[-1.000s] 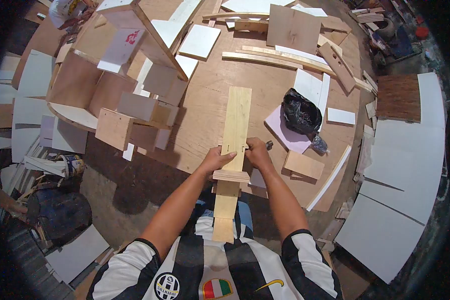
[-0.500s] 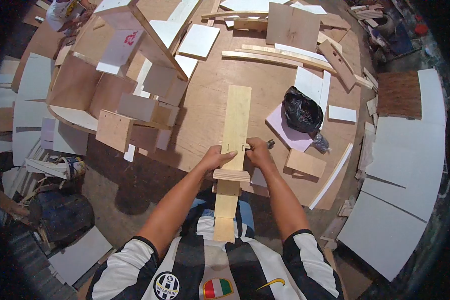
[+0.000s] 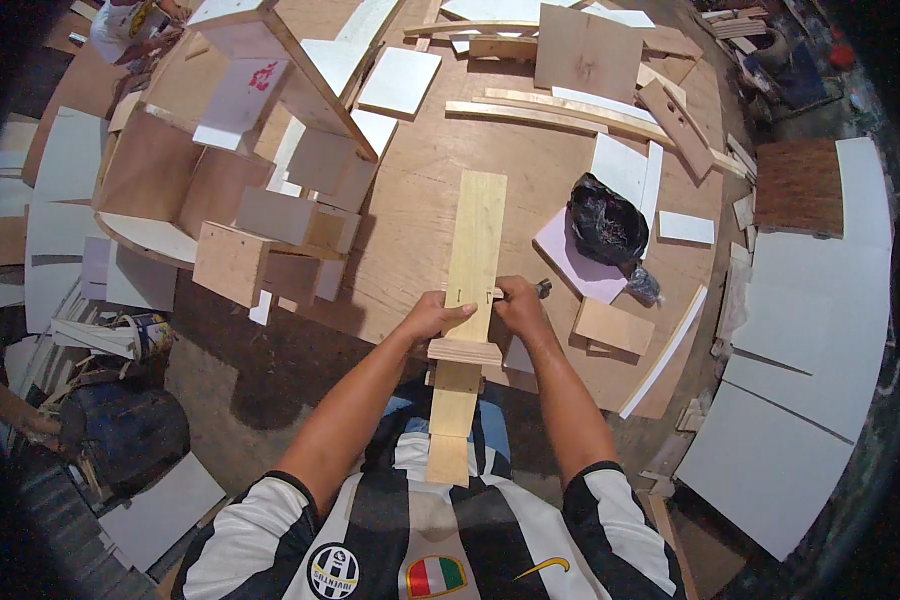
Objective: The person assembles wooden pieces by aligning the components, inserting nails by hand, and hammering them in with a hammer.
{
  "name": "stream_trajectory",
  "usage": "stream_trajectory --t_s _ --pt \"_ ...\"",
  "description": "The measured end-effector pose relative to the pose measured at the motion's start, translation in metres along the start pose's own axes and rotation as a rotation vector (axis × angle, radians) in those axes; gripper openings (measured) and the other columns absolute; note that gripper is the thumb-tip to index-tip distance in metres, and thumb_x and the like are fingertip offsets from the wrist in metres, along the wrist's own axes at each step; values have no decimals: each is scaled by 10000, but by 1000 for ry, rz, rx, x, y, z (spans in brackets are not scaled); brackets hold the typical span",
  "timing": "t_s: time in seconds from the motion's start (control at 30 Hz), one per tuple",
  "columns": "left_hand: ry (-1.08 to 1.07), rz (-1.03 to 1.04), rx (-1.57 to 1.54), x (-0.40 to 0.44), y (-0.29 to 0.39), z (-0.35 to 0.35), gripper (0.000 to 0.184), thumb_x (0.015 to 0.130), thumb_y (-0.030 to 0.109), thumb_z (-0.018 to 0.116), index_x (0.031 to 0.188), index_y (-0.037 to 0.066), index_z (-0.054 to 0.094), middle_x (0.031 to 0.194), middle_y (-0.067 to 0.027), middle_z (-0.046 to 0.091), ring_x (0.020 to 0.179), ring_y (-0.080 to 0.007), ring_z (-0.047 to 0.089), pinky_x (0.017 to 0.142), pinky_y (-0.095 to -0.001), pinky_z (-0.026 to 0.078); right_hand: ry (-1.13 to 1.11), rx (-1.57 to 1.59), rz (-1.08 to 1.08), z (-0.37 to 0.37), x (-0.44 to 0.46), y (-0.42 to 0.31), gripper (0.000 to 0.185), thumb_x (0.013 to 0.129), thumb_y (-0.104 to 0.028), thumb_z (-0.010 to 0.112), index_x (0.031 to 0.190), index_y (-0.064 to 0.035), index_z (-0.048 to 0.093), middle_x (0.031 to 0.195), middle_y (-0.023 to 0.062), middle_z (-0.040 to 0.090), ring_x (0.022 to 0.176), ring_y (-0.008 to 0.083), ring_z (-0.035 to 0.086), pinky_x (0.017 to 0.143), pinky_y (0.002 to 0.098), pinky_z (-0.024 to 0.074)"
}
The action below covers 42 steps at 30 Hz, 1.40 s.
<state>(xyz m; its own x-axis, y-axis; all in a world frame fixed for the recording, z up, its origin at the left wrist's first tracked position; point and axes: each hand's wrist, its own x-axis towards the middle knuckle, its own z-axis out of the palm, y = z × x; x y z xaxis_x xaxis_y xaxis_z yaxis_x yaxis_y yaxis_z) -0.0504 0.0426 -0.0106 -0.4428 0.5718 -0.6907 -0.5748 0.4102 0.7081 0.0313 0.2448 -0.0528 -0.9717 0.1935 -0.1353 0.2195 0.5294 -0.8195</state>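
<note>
A long pale wooden board (image 3: 477,230) stretches away from my body over the table edge, with a short plywood crosspiece (image 3: 464,351) across it. Two thin dark marks, apparently nails, show on the board between my hands. My left hand (image 3: 436,316) is closed on the board's left edge, thumb on top and fingers hidden below. At the right edge, my right hand (image 3: 520,307) is closed around what looks like a hammer (image 3: 543,289), its dark metal end sticking out to the right. Part of the tool is hidden by the fingers.
The plywood table (image 3: 410,220) carries a partly built cabinet (image 3: 185,175) on the left. A black plastic bag (image 3: 606,220) sits on white panels to the right, near a small wood block (image 3: 613,327). Large white panels (image 3: 780,420) lie far right. Another person (image 3: 130,30) is at upper left.
The view shifts very slightly. Both hands keep their holds on the board and the hammer, and nothing else visibly moves.
</note>
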Motion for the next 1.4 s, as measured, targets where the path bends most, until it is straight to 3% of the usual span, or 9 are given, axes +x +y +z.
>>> stream_trajectory --t_s 0.1,0.2,0.33,0.53,0.7,1.03,1.17,1.27,1.4 --pt "0 -83 20 -5 12 -1 445 859 288 777 1137 -44 677 989 -97 716 840 -154 678 720 -302 545 15 16 -22 3 0 2 403 657 -8 670 1048 -79 731 968 199 696 947 391 645 841 458 514" --pt "-6 -41 -23 -4 7 0 434 864 279 770 1147 -37 675 1001 -96 714 850 -152 676 724 -303 544 42 20 -6 5 -1 1 325 699 4 638 1011 -46 716 957 182 697 950 369 646 845 413 508" --pt "-16 12 -15 1 -2 -2 445 851 324 774 1132 -7 677 964 -99 717 792 -171 679 663 -315 536 36 45 29 7 -2 3 396 664 -18 658 1048 -85 732 989 196 700 989 395 639 884 465 504" --pt "-47 -3 -45 6 -9 0 471 850 309 775 1171 -15 658 1026 -119 709 873 -194 688 732 -342 553 34 46 12 4 -2 -2 376 670 -42 676 1040 -86 729 992 192 699 988 400 636 886 468 503" --pt "-13 -39 56 -5 12 3 446 848 283 775 1160 -19 674 1010 -86 715 857 -160 677 749 -309 540 -24 54 74 -4 -1 -14 363 661 -55 681 1021 -77 723 986 189 698 974 393 639 867 465 504" --pt "-50 -26 -51 0 -2 0 443 849 270 772 1179 -7 669 1030 -76 712 902 -157 671 785 -307 535 87 19 -33 12 -5 -1 374 652 1 631 1011 -56 719 948 205 691 923 413 634 849 477 502" --pt "-89 58 -11 12 -19 -6 475 858 308 760 1208 9 646 1047 -104 702 880 -181 678 743 -329 545 108 51 -44 11 -5 -7 368 665 31 620 1013 -45 715 925 212 688 936 415 636 860 476 497" --pt "-94 39 -30 10 -15 -5 473 864 285 758 1221 -1 634 1065 -117 701 906 -199 683 770 -347 548 -12 118 35 -9 -5 -33 356 690 9 652 1039 -42 707 979 188 693 956 365 645 864 412 502" --pt "-99 -9 -71 2 -6 -4 465 869 270 756 1222 -6 631 1070 -123 703 907 -212 685 778 -364 548 -78 91 37 -11 -2 -28 353 698 23 624 1039 -26 699 995 197 691 962 365 647 865 406 503"
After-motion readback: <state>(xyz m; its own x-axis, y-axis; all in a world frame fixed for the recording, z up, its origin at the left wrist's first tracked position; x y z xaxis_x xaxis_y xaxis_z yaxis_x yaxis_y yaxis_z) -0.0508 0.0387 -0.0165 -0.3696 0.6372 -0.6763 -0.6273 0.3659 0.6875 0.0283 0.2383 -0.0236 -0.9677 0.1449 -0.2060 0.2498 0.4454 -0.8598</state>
